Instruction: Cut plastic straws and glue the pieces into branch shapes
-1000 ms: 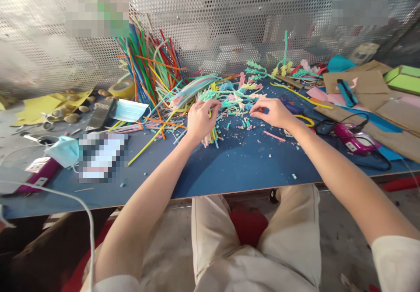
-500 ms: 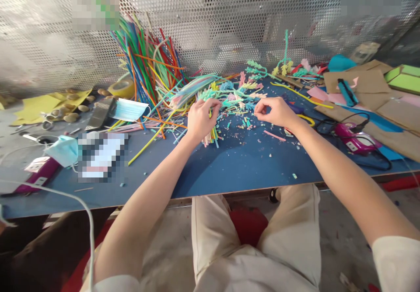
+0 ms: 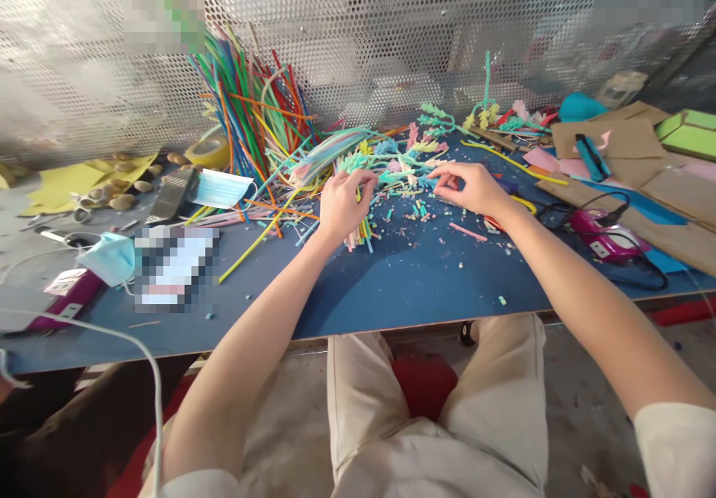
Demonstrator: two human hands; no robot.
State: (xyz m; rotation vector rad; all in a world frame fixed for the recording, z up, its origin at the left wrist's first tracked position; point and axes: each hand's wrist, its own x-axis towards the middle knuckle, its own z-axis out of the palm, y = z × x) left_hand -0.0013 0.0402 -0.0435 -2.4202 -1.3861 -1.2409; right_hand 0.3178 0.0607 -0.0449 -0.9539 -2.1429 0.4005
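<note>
Curled the left hand point(image 3: 345, 198) over a bundle of short pipe cleaners point(image 3: 365, 232) on the table point(image 3: 403, 289); could not tell whether gripping or just covering it. Held the right hand point(image 3: 468, 188) with fingertips narrowly parted, near fluffy sprigs point(image 3: 385, 146) and scattered clippings point(image 3: 418, 211).

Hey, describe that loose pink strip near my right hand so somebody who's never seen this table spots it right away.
Start at the blue tabletop and find the right hand. Just below it in view, toward the near edge, lies the pink strip. It is straight and plainly longer than the small clippings scattered to its left.
</note>
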